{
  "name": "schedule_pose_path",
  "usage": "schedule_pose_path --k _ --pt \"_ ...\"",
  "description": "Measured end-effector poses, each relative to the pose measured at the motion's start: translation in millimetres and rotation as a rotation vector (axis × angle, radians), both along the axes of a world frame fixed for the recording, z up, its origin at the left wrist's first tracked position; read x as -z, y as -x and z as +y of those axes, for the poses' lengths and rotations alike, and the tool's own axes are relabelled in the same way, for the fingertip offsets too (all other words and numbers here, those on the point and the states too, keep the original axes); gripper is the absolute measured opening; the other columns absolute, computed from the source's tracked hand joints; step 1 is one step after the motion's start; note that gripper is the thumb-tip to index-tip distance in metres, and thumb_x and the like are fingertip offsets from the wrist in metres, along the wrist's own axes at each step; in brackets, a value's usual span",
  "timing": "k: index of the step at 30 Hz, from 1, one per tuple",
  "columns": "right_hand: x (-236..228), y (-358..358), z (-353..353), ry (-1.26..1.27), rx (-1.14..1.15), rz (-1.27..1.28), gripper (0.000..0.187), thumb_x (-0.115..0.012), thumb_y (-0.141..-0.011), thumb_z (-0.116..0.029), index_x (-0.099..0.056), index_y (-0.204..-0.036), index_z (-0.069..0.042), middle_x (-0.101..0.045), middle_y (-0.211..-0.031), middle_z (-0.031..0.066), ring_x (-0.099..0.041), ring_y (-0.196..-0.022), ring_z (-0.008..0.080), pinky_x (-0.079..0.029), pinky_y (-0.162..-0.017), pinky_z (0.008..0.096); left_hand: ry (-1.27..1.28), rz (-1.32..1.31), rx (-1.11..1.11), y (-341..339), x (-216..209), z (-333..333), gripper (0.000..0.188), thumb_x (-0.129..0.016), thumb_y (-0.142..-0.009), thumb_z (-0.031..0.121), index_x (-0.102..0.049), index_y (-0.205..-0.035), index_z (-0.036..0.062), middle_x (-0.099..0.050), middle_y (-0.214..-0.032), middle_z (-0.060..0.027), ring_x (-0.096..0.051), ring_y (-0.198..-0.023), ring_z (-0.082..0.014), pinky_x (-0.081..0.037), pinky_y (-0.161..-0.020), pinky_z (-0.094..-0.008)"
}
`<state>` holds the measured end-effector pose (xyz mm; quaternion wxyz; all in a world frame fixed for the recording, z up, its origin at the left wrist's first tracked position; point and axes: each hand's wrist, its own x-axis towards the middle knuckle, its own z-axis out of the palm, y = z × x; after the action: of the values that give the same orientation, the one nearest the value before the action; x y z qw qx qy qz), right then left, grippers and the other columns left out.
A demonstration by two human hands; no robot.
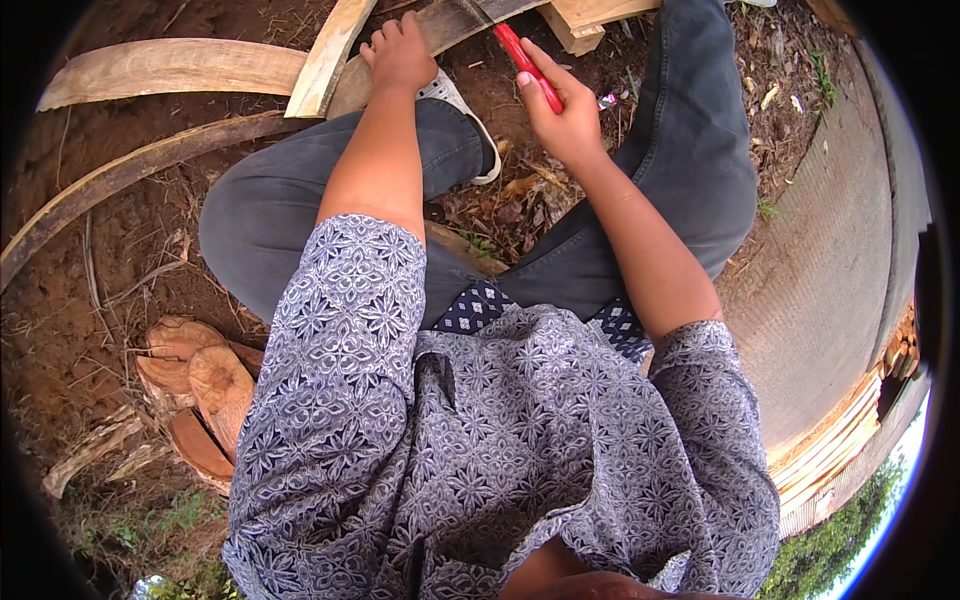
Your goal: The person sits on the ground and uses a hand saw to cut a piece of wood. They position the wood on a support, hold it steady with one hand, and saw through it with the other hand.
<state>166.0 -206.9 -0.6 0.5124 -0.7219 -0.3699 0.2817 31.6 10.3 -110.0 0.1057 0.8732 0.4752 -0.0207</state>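
Note:
My left hand (400,55) presses on a curved wooden board (450,28) at the top, its fingers bent over the wood. In my right hand (565,112) is the red handle (530,70) of a tool, with the fingers wrapped round it. A dark, narrow blade (474,11) runs up and left from that handle over the board. The frame's top edge cuts off its far end, so I cannot tell the kind of tool. A pale wooden strip (332,55) lies across the board just left of my left hand.
Long curved planks (175,72) spread left over bare soil. A squared timber piece (575,38) lies beyond my right hand. My bent legs and a white shoe (485,150) frame the work. Cut logs (220,385) sit lower left; a grey ribbed sheet (820,280) spreads right.

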Motion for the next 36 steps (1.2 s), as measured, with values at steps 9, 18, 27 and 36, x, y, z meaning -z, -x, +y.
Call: schedule_pose_path --k 9,18,27,36 --pt "9.5 -12.4 -6.3 -0.001 -0.043 0.069 0.047 -0.068 -0.099 -0.024 -0.061 -0.144 -0.013 -0.077 -0.111 0.0089 -0.066 -0.094 0.0073 -0.052 -0.088 0.0264 0.017 -0.002 0.001 -2.1 -0.3 1.9 0.084 -0.074 -0.083 0.021 -0.035 -0.157 0.0169 -0.046 -0.151 -0.0155 -0.040 -0.143 -0.0376 -0.022 -0.119 -0.0619" --pt "7.9 -4.2 -2.0 -0.006 -0.008 0.080 0.046 -0.067 -0.099 -0.022 -0.061 -0.144 -0.012 -0.076 -0.114 0.0087 -0.066 -0.097 0.0089 -0.051 -0.091 0.0269 -0.007 0.008 0.013 -0.3 6.6 4.6 0.085 -0.074 -0.083 0.021 -0.033 -0.157 0.0166 -0.045 -0.151 -0.0161 -0.040 -0.142 -0.0380 -0.022 -0.118 -0.0627" --pt "-4.6 -0.1 -34.4 0.026 -0.023 -0.006 0.049 -0.065 -0.100 -0.019 -0.057 -0.148 -0.013 -0.075 -0.116 0.0127 -0.067 -0.095 0.0100 -0.052 -0.088 0.0276 0.048 0.054 0.002 -2.7 -8.6 9.0 0.083 -0.072 -0.084 0.023 -0.033 -0.157 0.0127 -0.045 -0.148 -0.0185 -0.040 -0.140 -0.0396 -0.026 -0.116 -0.0612" --pt "-11.6 -10.2 -7.5 0.071 -0.025 0.048 0.050 -0.066 -0.099 -0.021 -0.058 -0.147 -0.014 -0.076 -0.103 0.0084 -0.063 -0.082 0.0073 -0.052 -0.080 0.0262 0.071 0.021 -0.041 -11.5 -34.8 -6.3 0.081 -0.069 -0.080 0.010 -0.036 -0.154 0.0059 -0.047 -0.137 -0.0195 -0.044 -0.132 -0.0384 -0.029 -0.116 -0.0576"
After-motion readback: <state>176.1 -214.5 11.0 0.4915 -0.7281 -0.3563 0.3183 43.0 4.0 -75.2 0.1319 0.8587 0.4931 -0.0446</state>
